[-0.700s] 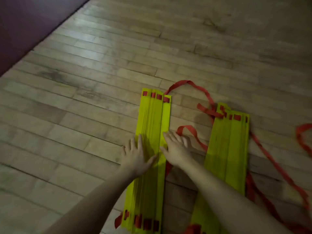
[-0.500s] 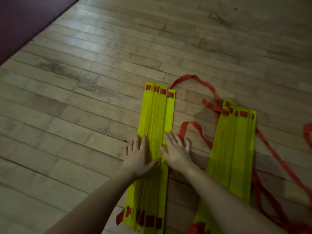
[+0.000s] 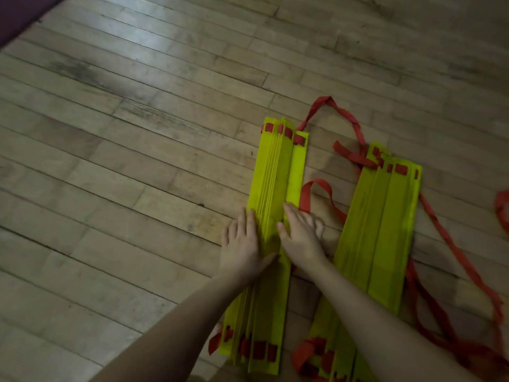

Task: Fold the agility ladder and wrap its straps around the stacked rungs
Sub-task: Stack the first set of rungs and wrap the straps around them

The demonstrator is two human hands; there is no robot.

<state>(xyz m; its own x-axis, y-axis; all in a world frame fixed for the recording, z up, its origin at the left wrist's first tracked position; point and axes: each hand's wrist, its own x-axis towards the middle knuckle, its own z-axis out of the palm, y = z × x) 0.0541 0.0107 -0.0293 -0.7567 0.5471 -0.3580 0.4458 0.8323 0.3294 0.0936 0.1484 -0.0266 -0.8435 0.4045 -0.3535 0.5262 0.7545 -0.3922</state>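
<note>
Two flat, uncurled hands, left and right, steady our light, stiff, slippery rungs; limp straps we'd pinch anywhere.

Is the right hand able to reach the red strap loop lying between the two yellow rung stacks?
Probably yes: the right hand rests just below the red strap loop, with only bare floor between them.

Worn wooden plank floor, dark purple mat at its far-left corner
</note>
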